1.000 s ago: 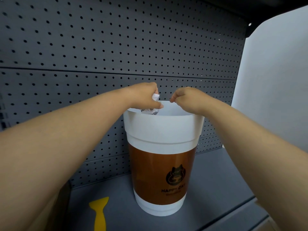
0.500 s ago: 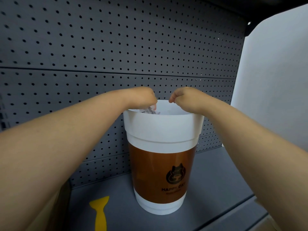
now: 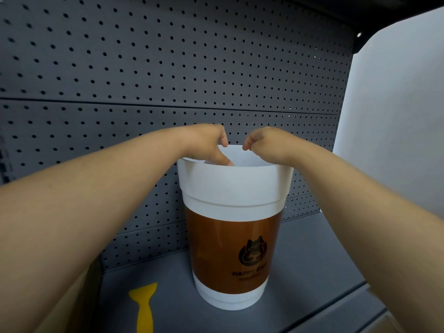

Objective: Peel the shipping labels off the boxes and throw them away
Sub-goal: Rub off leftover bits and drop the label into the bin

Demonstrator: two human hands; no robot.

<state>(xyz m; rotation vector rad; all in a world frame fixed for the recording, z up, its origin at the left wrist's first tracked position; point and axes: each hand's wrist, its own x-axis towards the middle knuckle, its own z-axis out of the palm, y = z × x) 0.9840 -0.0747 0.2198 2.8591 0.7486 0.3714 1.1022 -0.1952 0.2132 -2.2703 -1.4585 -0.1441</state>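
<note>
At lower left the yellow scraper (image 3: 144, 306) is lying idle on the shelf (image 3: 312, 272). Moving right, the left hand (image 3: 206, 145) is dipping over the bin (image 3: 230, 219) rim at frame centre, thumb reaching down inside. The crumpled label it was pinching a second ago is no longer showing, so it is likely sitting in the bin now; whether the curled fingers are holding anything, I cannot tell. That looks like one label disposed of. Just right, the right hand (image 3: 266, 143) is hovering above the far rim, fingers loosely curled, apparently gripping nothing. The pegboard (image 3: 168, 68) is crowding close behind; open shelf is waiting right of the bin.
</note>
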